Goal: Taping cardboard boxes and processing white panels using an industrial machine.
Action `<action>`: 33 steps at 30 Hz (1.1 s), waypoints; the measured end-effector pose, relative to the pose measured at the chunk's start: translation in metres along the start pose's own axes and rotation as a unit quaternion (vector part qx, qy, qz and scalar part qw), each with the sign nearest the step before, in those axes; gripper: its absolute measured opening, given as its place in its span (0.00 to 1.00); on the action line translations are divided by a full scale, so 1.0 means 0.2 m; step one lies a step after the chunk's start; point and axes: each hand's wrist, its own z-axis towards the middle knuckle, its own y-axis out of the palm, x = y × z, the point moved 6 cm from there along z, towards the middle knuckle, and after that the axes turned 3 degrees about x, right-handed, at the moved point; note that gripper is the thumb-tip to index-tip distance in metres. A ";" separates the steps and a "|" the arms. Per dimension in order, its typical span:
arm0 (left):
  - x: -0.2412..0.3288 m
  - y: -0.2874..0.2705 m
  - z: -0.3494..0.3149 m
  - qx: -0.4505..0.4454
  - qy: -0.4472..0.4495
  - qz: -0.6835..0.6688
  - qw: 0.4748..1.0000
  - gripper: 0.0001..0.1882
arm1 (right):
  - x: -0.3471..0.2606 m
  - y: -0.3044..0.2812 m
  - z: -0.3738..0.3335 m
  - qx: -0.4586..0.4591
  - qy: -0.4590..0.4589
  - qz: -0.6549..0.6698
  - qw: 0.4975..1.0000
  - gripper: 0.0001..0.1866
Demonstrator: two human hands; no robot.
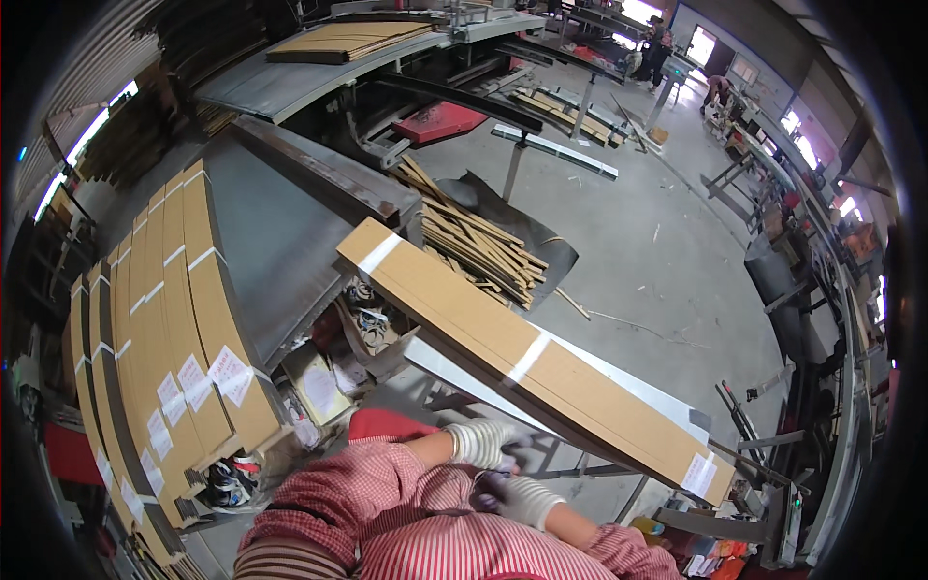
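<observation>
A long bundle of flat brown cardboard (503, 338), bound with white straps, lies slanted across a grey metal feed table (667, 401) in front of me. My left hand (480, 442), in a white knit glove, sits just below the bundle's near edge, fingers curled, apparently holding nothing. My right hand (520, 495), also gloved, is close beneath it near my red striped clothing, fingers bent; whether it grips something small is unclear. Neither hand touches the bundle.
Several strapped cardboard bundles (184, 338) with white labels are stacked at my left. A heap of cardboard offcut strips (478, 242) lies on the floor beyond. Machines (387, 58) stand at the back, a conveyor line (822, 290) on the right, people in the far distance.
</observation>
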 end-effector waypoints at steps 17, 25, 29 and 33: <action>1.09 -0.04 0.45 0.131 0.071 0.220 0.964 0.51 | 2.28 0.33 -1.93 0.626 -0.153 0.726 0.242 0.38; 1.07 0.24 -0.28 0.339 0.020 0.156 0.927 0.57 | 1.78 -0.30 -2.03 0.605 -0.331 0.644 0.332 0.42; 0.87 0.51 -0.73 0.467 -0.033 0.066 0.881 0.55 | 1.00 -0.55 -1.66 0.471 -0.381 0.616 0.503 0.44; 0.65 0.89 -1.14 0.476 -0.209 0.014 0.854 0.57 | -0.02 -0.37 -1.11 0.195 -0.410 0.524 0.720 0.46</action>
